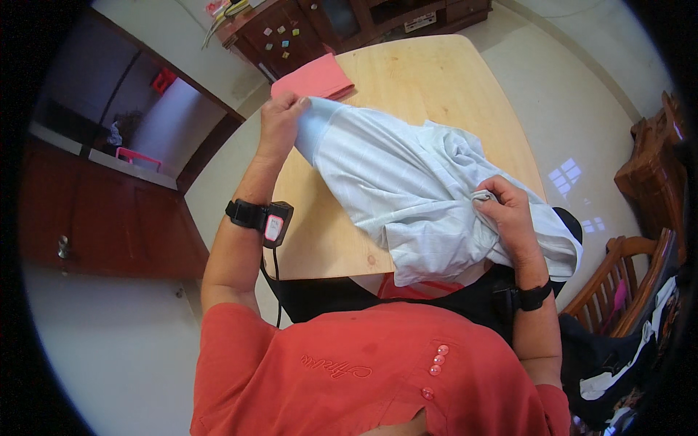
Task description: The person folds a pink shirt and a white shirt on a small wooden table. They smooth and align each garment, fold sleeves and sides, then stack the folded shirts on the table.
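A pale blue fabric garment [376,158] stretches across the wooden table [425,71], creased and partly bunched. My left hand [282,122] pinches the corner of its darker blue band, raised near the table's left edge. Near the table's right front, my right hand [504,212] grips a gathered fold of the same garment between thumb and fingers. Part of the cloth hangs past the table's right edge, over my leg. Which part of the garment the right hand holds cannot be made out. Both wrists wear black straps, the left one with a small cabled box [278,224].
A folded pink cloth [313,79] lies at the table's far left corner. Beyond it stands a dark wooden cabinet [294,32]. To the right, a wooden chair [627,261] has clothes [611,354] beside it. A brown door [109,218] is on the left.
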A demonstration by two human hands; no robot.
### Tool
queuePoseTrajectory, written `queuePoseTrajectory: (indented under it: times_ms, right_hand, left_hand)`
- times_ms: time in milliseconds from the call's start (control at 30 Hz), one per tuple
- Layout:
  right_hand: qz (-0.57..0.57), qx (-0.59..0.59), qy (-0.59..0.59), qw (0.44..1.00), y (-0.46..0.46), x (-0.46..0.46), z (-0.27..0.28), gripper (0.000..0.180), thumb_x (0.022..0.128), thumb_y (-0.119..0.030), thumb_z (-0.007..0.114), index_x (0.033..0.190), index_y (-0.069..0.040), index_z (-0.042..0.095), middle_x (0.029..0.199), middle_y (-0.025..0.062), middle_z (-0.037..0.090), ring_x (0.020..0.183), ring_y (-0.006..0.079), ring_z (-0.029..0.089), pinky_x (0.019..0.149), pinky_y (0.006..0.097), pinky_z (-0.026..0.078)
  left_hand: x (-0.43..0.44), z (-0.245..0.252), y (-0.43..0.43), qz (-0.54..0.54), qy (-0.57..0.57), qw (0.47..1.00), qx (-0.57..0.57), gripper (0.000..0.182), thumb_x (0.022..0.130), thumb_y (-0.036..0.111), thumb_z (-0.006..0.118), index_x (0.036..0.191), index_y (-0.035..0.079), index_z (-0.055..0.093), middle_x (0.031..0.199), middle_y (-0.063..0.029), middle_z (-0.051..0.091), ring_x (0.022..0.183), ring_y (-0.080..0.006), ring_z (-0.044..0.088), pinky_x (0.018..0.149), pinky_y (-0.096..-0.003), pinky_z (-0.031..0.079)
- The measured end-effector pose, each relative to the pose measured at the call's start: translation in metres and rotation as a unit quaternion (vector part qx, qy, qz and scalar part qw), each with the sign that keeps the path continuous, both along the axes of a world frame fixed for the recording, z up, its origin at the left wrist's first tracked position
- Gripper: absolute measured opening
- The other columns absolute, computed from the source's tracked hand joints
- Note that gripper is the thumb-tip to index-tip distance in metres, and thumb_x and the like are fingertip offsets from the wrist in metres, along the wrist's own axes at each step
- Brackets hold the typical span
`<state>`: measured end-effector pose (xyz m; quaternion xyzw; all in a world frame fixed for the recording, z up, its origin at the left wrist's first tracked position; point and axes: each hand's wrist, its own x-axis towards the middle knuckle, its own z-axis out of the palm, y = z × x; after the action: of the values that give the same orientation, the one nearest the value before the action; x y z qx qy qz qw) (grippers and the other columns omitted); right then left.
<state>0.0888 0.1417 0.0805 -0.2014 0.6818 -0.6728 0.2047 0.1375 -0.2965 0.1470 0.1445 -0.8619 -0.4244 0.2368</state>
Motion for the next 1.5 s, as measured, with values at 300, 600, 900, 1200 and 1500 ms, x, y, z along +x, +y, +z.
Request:
queuePoseTrajectory:
  times_ms: [300,600,900,1200,1500]
  right_hand:
    - [0.004,0.013,0.003,1.000,0.001,-0.001,0.000,0.011,0.083,-0.005,0.068,0.092,0.001,0.064,0.082,-0.0026,0.060,0.079,0.0064,0.054,0.071,0.0224,0.043]
    - [0.002,0.013,0.013,1.000,0.002,-0.001,0.000,0.013,0.083,-0.006,0.069,0.093,0.001,0.065,0.084,-0.0014,0.061,0.081,0.0074,0.054,0.074,0.0236,0.044]
    - [0.008,0.026,0.050,0.998,0.002,-0.004,-0.004,0.016,0.082,-0.008,0.070,0.093,0.002,0.065,0.081,0.0005,0.063,0.079,0.0090,0.054,0.074,0.0249,0.045]
    - [-0.003,0.022,0.105,0.994,0.004,-0.003,-0.004,0.016,0.082,-0.009,0.069,0.093,0.002,0.066,0.079,0.0050,0.066,0.077,0.0111,0.058,0.072,0.0269,0.047]
    - [-0.005,0.032,0.113,0.993,0.004,0.000,0.001,0.015,0.082,-0.009,0.069,0.093,0.001,0.066,0.078,0.0063,0.066,0.073,0.0121,0.058,0.069,0.0268,0.047]
  left_hand:
    - [0.017,-0.031,0.025,-0.110,-0.235,0.822,0.506,0.034,0.100,0.028,0.063,0.113,-0.003,0.068,0.106,-0.0109,0.074,0.087,-0.0172,0.071,0.082,-0.0322,0.057]
    - [-0.011,-0.002,0.009,-0.086,-0.022,0.996,0.004,0.018,0.085,0.012,0.074,0.099,0.000,0.073,0.113,-0.0066,0.073,0.099,-0.0235,0.069,0.091,-0.0369,0.054]
    - [-0.074,-0.030,0.128,-0.233,-0.017,0.968,-0.091,0.022,0.079,0.007,0.073,0.101,0.003,0.076,0.096,-0.0074,0.070,0.089,-0.0172,0.063,0.080,-0.0297,0.050]
    - [-0.106,-0.026,0.170,-0.240,-0.124,0.949,-0.163,0.022,0.069,-0.005,0.068,0.089,0.005,0.069,0.080,-0.0032,0.065,0.075,-0.0219,0.062,0.075,-0.0336,0.051]
    - [-0.005,0.003,0.085,-0.157,-0.054,0.986,-0.019,0.018,0.074,-0.008,0.072,0.081,0.006,0.063,0.081,0.0030,0.062,0.072,-0.0093,0.060,0.066,-0.0223,0.046]
